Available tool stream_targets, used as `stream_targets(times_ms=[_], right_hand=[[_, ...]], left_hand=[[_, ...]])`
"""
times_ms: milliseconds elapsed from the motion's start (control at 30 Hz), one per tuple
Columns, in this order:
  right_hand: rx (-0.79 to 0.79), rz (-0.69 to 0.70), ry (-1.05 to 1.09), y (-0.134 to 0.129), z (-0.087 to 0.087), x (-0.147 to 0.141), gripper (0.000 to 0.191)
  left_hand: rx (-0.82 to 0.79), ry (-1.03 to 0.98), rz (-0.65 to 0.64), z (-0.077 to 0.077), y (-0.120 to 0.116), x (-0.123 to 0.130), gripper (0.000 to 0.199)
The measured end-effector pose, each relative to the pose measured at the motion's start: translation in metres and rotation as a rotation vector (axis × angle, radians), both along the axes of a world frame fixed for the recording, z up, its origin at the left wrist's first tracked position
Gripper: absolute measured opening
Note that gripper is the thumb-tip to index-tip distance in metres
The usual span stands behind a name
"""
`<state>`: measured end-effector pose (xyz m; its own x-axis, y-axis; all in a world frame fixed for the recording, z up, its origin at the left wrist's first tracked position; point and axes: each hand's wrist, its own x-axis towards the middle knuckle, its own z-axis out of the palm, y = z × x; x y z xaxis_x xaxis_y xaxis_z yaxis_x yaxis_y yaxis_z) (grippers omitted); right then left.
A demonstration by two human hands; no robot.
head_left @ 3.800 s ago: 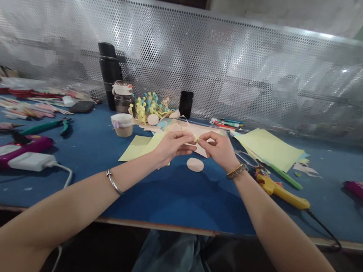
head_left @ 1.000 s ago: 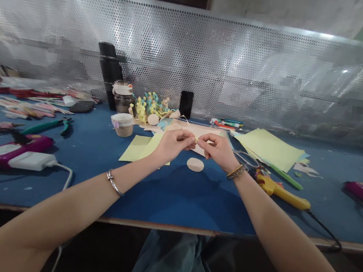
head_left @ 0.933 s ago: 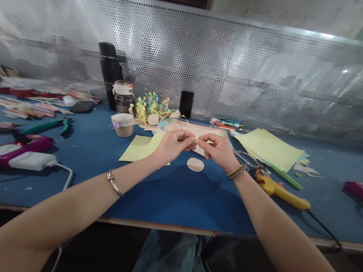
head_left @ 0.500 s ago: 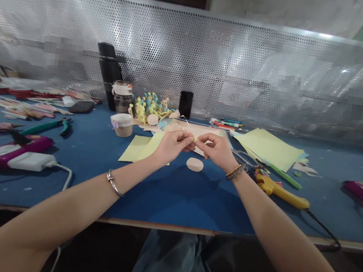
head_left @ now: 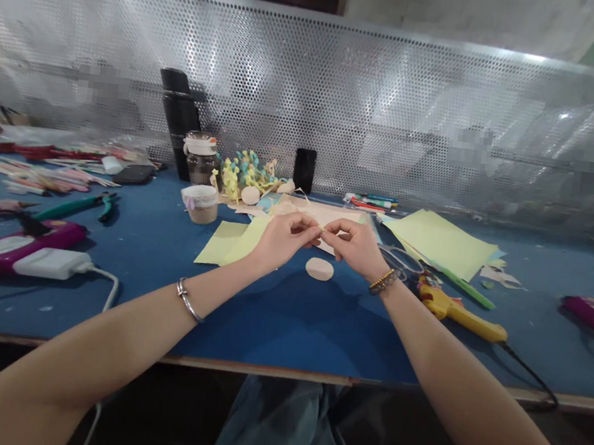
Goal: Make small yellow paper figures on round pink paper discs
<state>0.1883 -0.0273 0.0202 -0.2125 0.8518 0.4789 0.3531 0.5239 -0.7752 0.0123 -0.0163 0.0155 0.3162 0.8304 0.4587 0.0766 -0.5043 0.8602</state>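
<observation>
Over the middle of the blue table, my left hand (head_left: 291,238) and my right hand (head_left: 355,245) meet at the fingertips, both closed in a pinch. Between them is a small yellow piece of paper (head_left: 322,231), mostly covered by the fingers. A pale oval disc (head_left: 319,268) lies on the table just below the hands. Yellow-green paper sheets (head_left: 221,242) are beside my left hand, and pale pink paper (head_left: 327,239) lies behind both hands. To the right of my right hand rest scissors (head_left: 401,259) and a yellow glue gun (head_left: 466,320).
A white-rimmed cup (head_left: 200,205), a lidded jar (head_left: 200,156), a black bottle (head_left: 177,121) and yellow and blue paper flowers (head_left: 243,175) stand at the back left. A phone (head_left: 304,171) leans on the perforated panel. Pliers (head_left: 74,207) and a purple power strip (head_left: 23,244) lie left.
The fingertips have drawn slightly closer over the yellow paper, so less of it shows. Everything on the table stays where it was.
</observation>
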Motion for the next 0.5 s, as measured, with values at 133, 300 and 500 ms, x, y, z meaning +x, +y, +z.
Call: stream_targets(times_ms=[133,300,500], right_hand=[[-0.057,0.021,0.038,0.0034,-0.0021,0.0024,0.028],[-0.103,0.075,0.089,0.0084,-0.0051,0.0054,0.028],[-0.099,0.002,0.086,0.0049,-0.0031,0.003,0.025]], left_hand=[[-0.092,-0.02,0.011,0.0037,-0.0011,0.0009,0.017],[-0.127,-0.032,0.023,0.0089,-0.0043,0.0017,0.016],[-0.104,-0.022,0.022,0.0076,-0.0053,0.0016,0.015]])
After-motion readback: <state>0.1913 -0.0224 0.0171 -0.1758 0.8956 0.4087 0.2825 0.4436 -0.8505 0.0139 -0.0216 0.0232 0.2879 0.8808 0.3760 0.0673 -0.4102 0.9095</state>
